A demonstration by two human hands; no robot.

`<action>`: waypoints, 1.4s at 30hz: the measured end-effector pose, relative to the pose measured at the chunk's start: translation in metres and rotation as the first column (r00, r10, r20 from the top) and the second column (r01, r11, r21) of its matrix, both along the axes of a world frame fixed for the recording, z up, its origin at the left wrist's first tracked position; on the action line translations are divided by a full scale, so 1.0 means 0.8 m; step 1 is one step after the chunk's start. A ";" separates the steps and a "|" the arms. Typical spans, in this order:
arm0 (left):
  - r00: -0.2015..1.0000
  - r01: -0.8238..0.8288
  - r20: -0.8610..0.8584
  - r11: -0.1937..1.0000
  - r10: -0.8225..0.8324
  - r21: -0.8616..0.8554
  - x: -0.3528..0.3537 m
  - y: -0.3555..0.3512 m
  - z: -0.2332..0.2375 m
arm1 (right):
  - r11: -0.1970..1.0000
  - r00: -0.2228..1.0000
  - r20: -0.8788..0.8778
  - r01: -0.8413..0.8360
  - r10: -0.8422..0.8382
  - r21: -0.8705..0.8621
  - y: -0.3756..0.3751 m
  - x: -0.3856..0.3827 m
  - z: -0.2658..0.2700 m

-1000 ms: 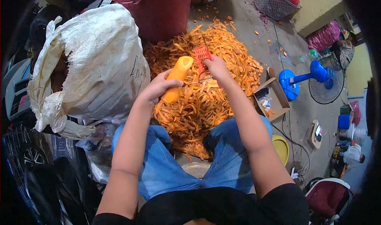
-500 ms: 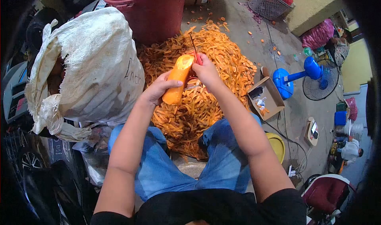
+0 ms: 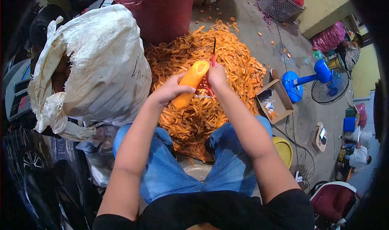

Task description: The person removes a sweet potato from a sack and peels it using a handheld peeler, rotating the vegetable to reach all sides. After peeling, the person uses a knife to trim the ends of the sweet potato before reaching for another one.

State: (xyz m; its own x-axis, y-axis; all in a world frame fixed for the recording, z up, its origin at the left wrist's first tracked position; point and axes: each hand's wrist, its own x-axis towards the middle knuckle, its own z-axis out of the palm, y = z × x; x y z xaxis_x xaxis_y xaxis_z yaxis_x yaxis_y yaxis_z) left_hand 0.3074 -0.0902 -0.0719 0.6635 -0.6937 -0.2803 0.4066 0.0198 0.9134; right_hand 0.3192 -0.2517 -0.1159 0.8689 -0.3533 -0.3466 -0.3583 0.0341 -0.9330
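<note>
My left hand (image 3: 175, 90) is wrapped round a thick, peeled orange vegetable that looks like a large carrot (image 3: 189, 85). It is tilted, and its upper end shows a cut face with an oval hollow. Close beside that end, my right hand (image 3: 217, 76) grips a red-handled knife (image 3: 213, 59), its thin dark blade pointing away from me. Under both hands spreads a big heap of orange peelings (image 3: 233, 67) with round slices among them. A red piece with pale dots (image 3: 205, 86) shows between my hands, mostly hidden.
A white woven sack (image 3: 101, 59) stands at left, with a red tub (image 3: 156, 15) behind the heap. To the right are a cardboard box (image 3: 279, 102), a blue fan (image 3: 291, 86) and a yellow-green lid or basin (image 3: 282, 151). Another person (image 3: 357, 157) is far right.
The knife has swung to point more straight away from me, and my right hand has moved slightly right. The vegetable has tilted further right in my left hand. The view has shifted a little.
</note>
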 end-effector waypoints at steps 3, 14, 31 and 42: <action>0.989 -0.062 -0.137 0.998 0.058 -0.024 0.000 -0.005 0.000 | 0.993 0.990 0.074 0.121 -0.120 -0.014 -0.009 0.006 0.009; 0.797 -0.438 -0.545 0.869 0.259 -0.228 0.000 -0.024 -0.014 | 0.941 0.934 0.212 0.233 -0.287 0.247 -0.030 0.027 0.014; 0.938 -0.319 -0.003 0.858 0.348 -0.403 0.012 0.006 0.018 | 0.658 0.997 0.056 -0.080 0.057 0.749 0.024 -0.006 -0.018; 0.981 0.009 0.180 0.943 -0.073 0.331 0.023 0.028 0.020 | 0.941 0.972 0.229 -0.120 0.047 0.317 -0.022 0.011 0.014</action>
